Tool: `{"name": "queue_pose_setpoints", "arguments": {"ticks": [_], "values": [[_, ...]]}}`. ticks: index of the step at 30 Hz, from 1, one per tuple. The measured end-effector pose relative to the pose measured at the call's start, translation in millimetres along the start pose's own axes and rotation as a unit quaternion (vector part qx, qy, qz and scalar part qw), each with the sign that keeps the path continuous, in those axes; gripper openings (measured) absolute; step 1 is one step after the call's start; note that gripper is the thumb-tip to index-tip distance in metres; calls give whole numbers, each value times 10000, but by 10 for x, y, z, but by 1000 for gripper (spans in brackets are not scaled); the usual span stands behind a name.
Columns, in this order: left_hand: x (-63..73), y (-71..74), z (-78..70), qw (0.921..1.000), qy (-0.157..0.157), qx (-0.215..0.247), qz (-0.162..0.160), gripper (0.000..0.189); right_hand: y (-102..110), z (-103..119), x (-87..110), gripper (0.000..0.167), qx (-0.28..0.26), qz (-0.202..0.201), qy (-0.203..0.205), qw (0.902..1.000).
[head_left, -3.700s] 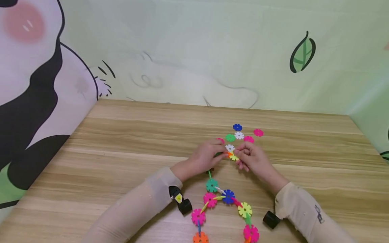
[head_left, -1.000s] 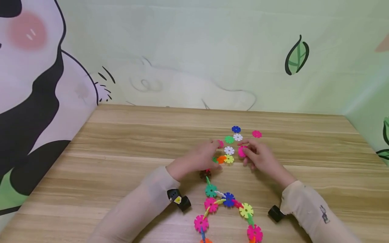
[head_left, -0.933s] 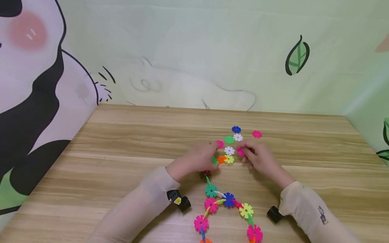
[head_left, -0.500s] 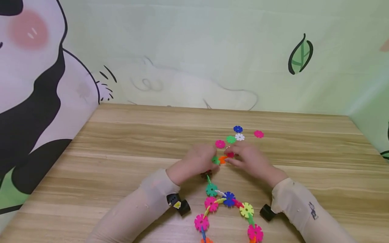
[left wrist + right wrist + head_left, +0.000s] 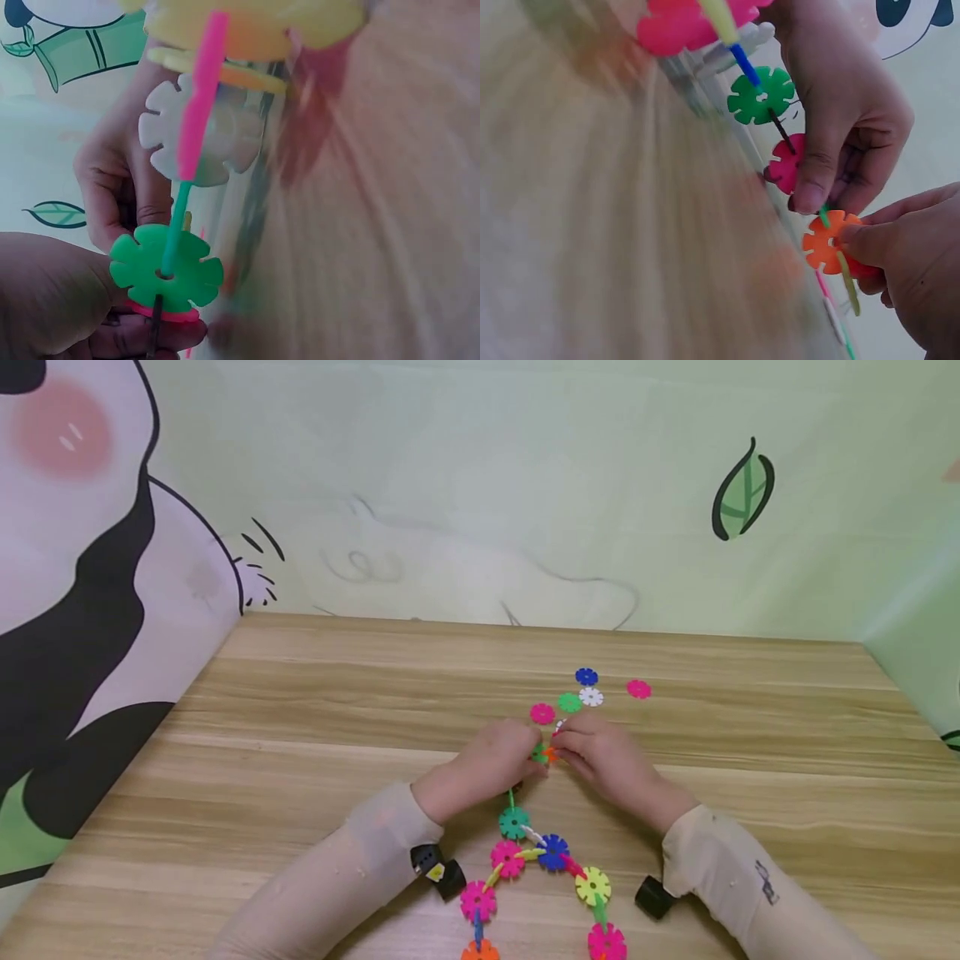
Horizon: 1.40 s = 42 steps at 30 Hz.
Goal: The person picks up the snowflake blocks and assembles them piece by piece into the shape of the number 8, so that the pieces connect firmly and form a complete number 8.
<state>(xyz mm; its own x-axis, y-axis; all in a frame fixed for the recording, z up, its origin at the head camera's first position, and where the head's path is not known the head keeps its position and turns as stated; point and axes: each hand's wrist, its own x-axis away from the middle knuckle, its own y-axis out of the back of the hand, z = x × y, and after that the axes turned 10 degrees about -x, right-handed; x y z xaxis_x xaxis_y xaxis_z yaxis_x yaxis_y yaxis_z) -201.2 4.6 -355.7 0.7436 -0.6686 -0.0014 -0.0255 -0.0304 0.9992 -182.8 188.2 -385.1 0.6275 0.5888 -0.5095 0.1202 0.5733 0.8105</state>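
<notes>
Slotted plastic interlocking discs form a chain running from a teal disc (image 5: pixel 513 822) up to my hands. My left hand (image 5: pixel 487 764) pinches the chain; in the right wrist view its thumb lies on a pink disc (image 5: pixel 784 171), and a green disc (image 5: pixel 750 96) hangs beside it. My right hand (image 5: pixel 615 768) faces it at the chain's end. Its thumb presses an orange disc (image 5: pixel 823 244), and a reddish-pink disc (image 5: pixel 865 269) sits in its fingers. A yellow disc (image 5: pixel 849 286), seen edge-on, joins the orange one. The fingers partly hide how the pink disc sits.
Beyond my hands lie loose discs: blue (image 5: pixel 587 677), white (image 5: pixel 591 697), green (image 5: pixel 569 702) and pink (image 5: pixel 542 714). Another pink disc (image 5: pixel 639 689) lies farther right. The chain's loop, with a yellow disc (image 5: pixel 593 886), reaches the near side of the wooden table (image 5: pixel 337 693).
My right hand has picked up a pink disc from the table and moved left with it to the chain's end. My left hand has stayed on the chain, which has shifted slightly left.
</notes>
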Motion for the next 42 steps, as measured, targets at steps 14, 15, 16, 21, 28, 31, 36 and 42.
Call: {"name": "queue_pose_setpoints", "arguments": {"ticks": [14,15,16,21,28,31,36,42], "values": [[-2,102,30,9959,377,-397,727,30,182,-11,-5,17,-795,81,-1615,9836],[0,116,34,9949,369,-497,794,31,215,-18,4,21,-887,20,-1811,9795],[1,126,38,9946,330,-559,812,33,244,-26,12,25,-937,-22,-1978,9758],[-42,93,41,9979,-260,-501,333,49,313,-52,55,30,-1154,-142,-2599,9586],[-155,-49,17,9962,-832,-247,-62,53,349,-8,157,11,-1314,-4,-2788,9513],[-164,-76,33,9955,-946,-54,-87,49,330,14,206,7,-1272,155,-2765,9524],[-167,-88,45,9950,-985,138,-56,42,285,53,258,4,-1129,294,-2652,9571],[-153,-117,59,9960,-857,258,-64,41,188,91,269,5,-880,371,-2412,9658]]}}
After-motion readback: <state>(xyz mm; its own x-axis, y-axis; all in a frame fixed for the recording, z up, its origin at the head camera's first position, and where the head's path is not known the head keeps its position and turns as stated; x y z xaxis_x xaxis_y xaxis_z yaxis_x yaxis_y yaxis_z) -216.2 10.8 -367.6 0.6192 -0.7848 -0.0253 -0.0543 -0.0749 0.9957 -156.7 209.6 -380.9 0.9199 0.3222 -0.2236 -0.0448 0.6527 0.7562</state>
